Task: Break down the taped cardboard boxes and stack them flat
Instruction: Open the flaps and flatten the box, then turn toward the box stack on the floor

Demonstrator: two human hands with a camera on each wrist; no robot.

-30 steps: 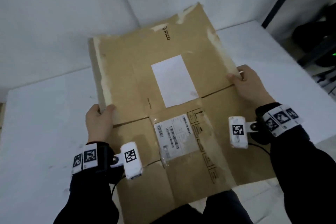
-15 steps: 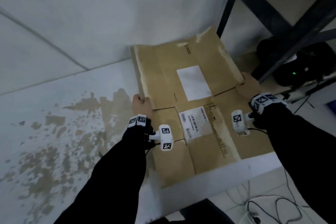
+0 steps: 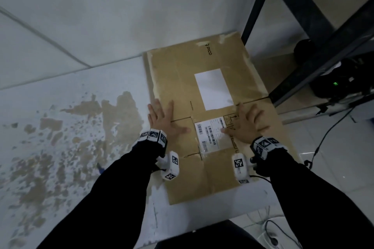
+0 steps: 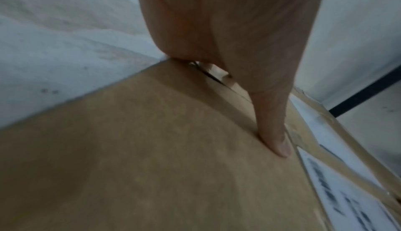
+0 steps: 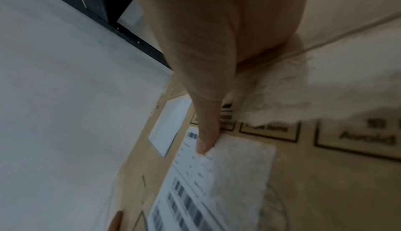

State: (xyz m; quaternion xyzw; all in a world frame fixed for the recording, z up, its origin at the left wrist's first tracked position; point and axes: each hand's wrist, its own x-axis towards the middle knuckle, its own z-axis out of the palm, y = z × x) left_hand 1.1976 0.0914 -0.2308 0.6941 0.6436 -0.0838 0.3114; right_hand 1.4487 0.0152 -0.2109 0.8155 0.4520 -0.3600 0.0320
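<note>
A flattened brown cardboard box [image 3: 182, 79] lies on the floor against the wall, its near end resting on a white surface. It bears a white blank label [image 3: 213, 89] and a barcode shipping label [image 3: 210, 137]. My left hand [image 3: 164, 119] lies flat with fingers spread on the box's left side; its thumb presses the cardboard [image 4: 152, 149] in the left wrist view. My right hand [image 3: 247, 123] lies flat with fingers spread on the right side, thumb tip on the shipping label [image 5: 228, 174].
A dark metal shelf frame [image 3: 261, 0] stands right of the box, with black equipment [image 3: 342, 81] and cables [image 3: 327, 133] beyond it. The white floor [image 3: 60, 137] to the left carries brown stains. The wall [image 3: 121, 6] runs behind.
Both hands have let go of the box's side edges and now lie flat on top of it. The box has come down from a tilt to lie flat.
</note>
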